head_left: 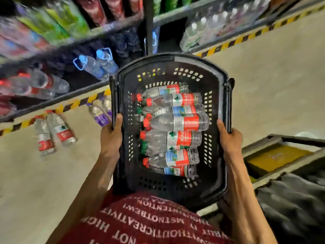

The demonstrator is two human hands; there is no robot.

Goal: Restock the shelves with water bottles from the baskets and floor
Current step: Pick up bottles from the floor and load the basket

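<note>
I hold a black plastic basket [218, 106] in front of my chest. My left hand [111, 136] grips its left rim with the thumb over the edge. On the opposite rim my right hand [228, 140] grips the same way. Several clear water bottles [174, 124] with red caps and red labels lie on their sides inside the basket. More water bottles [54, 132] lie on the floor at the left, below the shelf [52, 101]. The shelf's lowest level holds red-label bottles [35, 85] and larger blue-cap bottles [98, 62].
Yellow-black hazard tape [246, 36] runs along the shelf base. Purple-label bottles [101, 111] lie on the floor beside the basket's left side. A grey frame with a yellow panel [274, 157] and dark fabric [295, 201] sit at the right. Bare concrete floor stretches ahead right.
</note>
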